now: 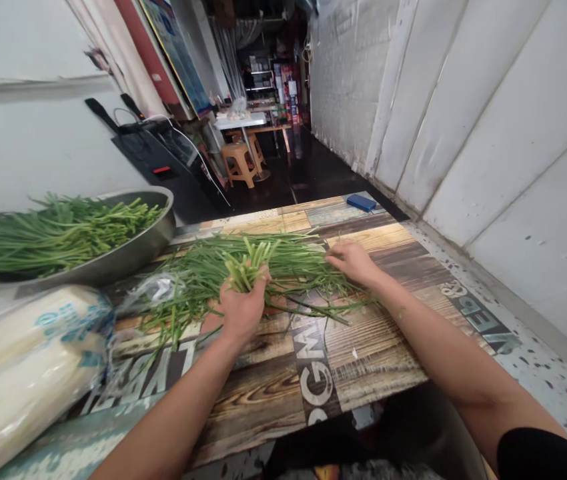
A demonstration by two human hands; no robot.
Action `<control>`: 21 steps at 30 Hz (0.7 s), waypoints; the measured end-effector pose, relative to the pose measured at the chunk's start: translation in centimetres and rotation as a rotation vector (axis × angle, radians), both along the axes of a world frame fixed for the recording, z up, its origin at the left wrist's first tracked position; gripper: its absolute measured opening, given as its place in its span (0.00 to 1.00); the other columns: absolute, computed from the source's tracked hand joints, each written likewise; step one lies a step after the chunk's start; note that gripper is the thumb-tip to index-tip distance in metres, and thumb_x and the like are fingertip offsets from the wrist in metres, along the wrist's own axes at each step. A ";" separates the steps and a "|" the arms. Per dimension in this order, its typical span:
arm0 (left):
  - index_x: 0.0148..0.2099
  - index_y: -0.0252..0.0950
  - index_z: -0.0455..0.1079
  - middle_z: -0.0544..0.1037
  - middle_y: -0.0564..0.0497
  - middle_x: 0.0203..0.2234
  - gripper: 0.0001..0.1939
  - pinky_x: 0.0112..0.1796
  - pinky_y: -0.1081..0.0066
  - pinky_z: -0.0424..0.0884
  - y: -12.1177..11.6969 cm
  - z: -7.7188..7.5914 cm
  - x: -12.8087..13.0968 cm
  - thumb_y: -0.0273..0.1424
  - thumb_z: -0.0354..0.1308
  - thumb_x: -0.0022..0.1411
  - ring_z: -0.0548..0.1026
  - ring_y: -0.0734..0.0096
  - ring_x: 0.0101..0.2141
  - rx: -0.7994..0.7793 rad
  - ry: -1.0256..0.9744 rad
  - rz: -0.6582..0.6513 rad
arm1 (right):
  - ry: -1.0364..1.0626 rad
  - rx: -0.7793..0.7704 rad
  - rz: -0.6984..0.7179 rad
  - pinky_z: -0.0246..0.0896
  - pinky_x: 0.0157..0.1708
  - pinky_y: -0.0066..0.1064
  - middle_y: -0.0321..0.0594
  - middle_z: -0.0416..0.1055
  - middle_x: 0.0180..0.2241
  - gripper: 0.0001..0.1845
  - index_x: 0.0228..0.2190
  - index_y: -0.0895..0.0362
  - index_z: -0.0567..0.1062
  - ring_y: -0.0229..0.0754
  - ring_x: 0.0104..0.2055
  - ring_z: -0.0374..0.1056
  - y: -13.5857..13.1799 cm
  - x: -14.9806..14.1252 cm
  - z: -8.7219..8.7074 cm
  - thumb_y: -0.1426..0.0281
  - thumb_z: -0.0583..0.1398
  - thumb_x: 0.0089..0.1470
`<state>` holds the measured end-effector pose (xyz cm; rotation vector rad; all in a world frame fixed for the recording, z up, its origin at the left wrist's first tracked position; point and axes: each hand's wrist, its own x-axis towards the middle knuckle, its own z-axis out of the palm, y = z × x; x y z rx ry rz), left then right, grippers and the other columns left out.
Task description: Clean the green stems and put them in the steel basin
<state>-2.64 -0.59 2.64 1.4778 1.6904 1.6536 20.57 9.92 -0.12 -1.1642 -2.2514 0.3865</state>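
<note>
A loose heap of long green stalks [293, 263] lies across the wood-print table [363, 360]. My left hand [241, 308] is closed round a bunch of the green stalks [249, 261], their cut ends sticking up. My right hand [352, 261] reaches into the right side of the heap, fingers curled down among the stalks; what they hold, if anything, is hidden.
A metal basin [133, 250] full of more green stalks stands at the back left. A clear plastic bag [23, 360] with white contents lies at the front left. A blue flat object [361, 202] rests at the table's far edge. A white wall [488, 133] runs along the right.
</note>
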 end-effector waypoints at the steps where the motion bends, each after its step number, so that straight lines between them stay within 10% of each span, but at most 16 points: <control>1: 0.32 0.33 0.71 0.78 0.48 0.30 0.11 0.39 0.74 0.73 0.0 0.1 0.0 0.37 0.61 0.56 0.76 0.70 0.35 0.010 -0.019 0.037 | -0.009 -0.017 0.020 0.57 0.37 0.30 0.40 0.74 0.28 0.06 0.28 0.58 0.78 0.40 0.33 0.66 -0.2 0.0 0.2 0.73 0.59 0.51; 13: 0.40 0.33 0.75 0.80 0.46 0.37 0.11 0.46 0.70 0.71 0.3 -1.1 -0.2 0.36 0.58 0.59 0.77 0.67 0.40 0.087 0.024 -0.109 | 0.307 0.061 0.123 0.60 0.40 0.30 0.41 0.73 0.34 0.08 0.33 0.57 0.74 0.40 0.38 0.68 -4.1 -1.4 4.0 0.71 0.55 0.55; 21: 0.40 0.34 0.75 0.79 0.47 0.37 0.10 0.42 0.70 0.71 0.2 -1.7 -0.1 0.32 0.59 0.57 0.76 0.66 0.38 -0.012 0.178 -0.321 | 0.545 -0.160 0.133 0.65 0.34 0.29 0.38 0.75 0.29 0.06 0.30 0.58 0.75 0.38 0.31 0.71 -6.2 -3.7 3.7 0.69 0.59 0.52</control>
